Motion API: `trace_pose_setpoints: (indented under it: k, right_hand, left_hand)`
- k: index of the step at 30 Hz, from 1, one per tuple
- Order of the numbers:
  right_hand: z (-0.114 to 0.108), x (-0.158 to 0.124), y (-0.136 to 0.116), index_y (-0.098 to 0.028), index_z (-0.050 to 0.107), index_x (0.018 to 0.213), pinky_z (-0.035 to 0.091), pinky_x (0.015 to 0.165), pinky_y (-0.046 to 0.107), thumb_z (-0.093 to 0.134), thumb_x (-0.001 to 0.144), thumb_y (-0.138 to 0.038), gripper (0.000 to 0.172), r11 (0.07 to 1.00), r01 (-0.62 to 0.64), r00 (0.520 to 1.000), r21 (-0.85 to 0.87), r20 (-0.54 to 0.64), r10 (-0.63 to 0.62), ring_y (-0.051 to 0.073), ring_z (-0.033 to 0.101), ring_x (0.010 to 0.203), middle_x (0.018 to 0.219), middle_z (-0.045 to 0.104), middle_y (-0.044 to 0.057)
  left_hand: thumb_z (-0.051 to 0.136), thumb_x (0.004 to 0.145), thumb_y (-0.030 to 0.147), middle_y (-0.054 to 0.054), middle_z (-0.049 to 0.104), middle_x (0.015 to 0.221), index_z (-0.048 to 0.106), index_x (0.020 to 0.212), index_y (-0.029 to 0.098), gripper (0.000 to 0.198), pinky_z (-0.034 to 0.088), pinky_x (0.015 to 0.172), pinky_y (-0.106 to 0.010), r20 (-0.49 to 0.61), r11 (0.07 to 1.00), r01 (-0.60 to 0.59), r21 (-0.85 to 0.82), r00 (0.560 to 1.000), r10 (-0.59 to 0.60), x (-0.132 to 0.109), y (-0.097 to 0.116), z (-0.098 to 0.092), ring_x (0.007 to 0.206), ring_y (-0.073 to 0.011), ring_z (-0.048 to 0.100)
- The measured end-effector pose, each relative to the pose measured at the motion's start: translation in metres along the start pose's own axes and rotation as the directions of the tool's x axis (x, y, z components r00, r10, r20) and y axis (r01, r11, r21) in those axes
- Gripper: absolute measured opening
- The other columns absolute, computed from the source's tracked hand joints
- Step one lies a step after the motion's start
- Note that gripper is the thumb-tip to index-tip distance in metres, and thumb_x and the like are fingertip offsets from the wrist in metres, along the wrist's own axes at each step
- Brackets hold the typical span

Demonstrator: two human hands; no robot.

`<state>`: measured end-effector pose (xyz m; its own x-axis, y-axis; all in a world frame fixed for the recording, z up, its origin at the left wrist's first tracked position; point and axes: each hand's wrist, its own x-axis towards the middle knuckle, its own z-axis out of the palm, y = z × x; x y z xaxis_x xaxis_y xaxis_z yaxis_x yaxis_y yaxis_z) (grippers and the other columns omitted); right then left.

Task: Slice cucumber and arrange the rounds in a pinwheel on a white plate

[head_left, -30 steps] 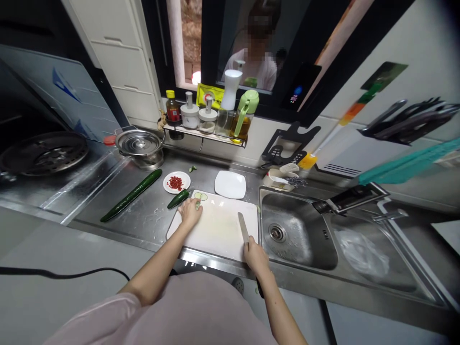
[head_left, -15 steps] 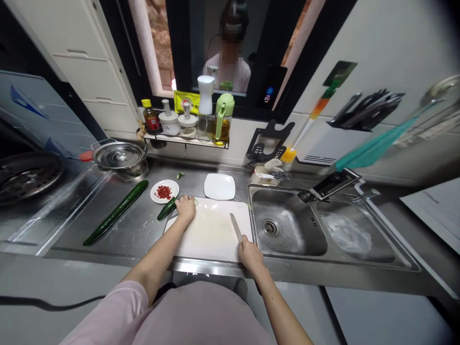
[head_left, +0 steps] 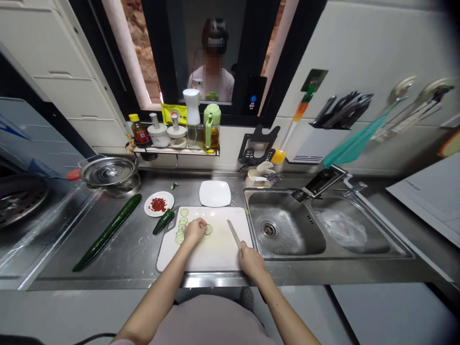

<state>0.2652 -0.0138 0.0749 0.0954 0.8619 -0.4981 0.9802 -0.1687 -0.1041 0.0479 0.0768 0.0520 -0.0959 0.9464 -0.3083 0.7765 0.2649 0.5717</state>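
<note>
Cucumber slices [head_left: 183,222] on a white cutting board [head_left: 217,256], knife [head_left: 234,233] in the right hand [head_left: 250,260].
The right grip is wrapped round the knife; the left hand [head_left: 195,231], its fingertips hard to make out, seems to pinch one separate slice [head_left: 209,229] over the board, near the others.

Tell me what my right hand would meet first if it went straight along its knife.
Knife leading, your right hand would likely meet the white plate beyond the cutting board; knife height is unclear.
</note>
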Motion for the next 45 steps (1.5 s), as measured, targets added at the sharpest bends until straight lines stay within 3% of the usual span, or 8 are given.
trace_pose_setpoints:
  k: [3,10,23,45]
  right_hand:
    - [-0.001,0.000,0.000,-0.016,0.049,0.122,0.043,0.077,0.033,0.031,0.094,-0.021,0.034,1.000,0.006,1.000,0.006,-0.006,-0.006,0.026,0.065,0.099,0.102,0.069,0.016]
    - [-0.003,-0.004,0.002,-0.016,0.050,0.118,0.042,0.076,0.033,0.030,0.095,-0.022,0.031,0.999,0.030,0.999,-0.019,-0.035,-0.030,0.025,0.066,0.095,0.101,0.069,0.015]
    - [-0.016,-0.032,-0.017,-0.018,0.054,0.113,0.040,0.079,0.033,0.032,0.095,-0.026,0.029,0.967,0.241,0.971,-0.084,0.025,-0.240,0.026,0.064,0.099,0.104,0.069,0.015]
    - [-0.007,-0.033,-0.038,-0.014,0.051,0.119,0.045,0.077,0.035,0.036,0.089,-0.013,0.033,0.962,0.252,0.960,-0.106,0.149,-0.235,0.028,0.065,0.101,0.103,0.068,0.018]
  left_hand:
    - [0.056,0.080,0.026,0.000,0.073,0.089,0.068,0.088,0.027,0.014,0.033,0.088,-0.036,0.054,0.998,-0.030,0.048,0.998,0.028,-0.007,-0.003,0.012,0.090,-0.0201,0.063]
    - [0.056,0.078,0.022,-0.005,0.071,0.098,0.067,0.091,0.027,0.018,0.032,0.089,-0.041,0.000,0.972,-0.085,0.221,0.996,0.087,0.003,-0.009,0.014,0.106,-0.0276,0.055]
    - [0.056,0.075,0.022,-0.005,0.072,0.090,0.068,0.084,0.026,0.016,0.030,0.089,-0.042,0.053,0.974,-0.072,0.213,0.997,0.062,0.014,-0.008,0.006,0.104,-0.0281,0.054]
    - [0.060,0.073,0.024,-0.004,0.072,0.091,0.067,0.084,0.027,0.013,0.029,0.093,-0.044,0.087,0.974,-0.048,0.220,0.996,0.029,0.019,-0.008,0.006,0.108,-0.0293,0.053]
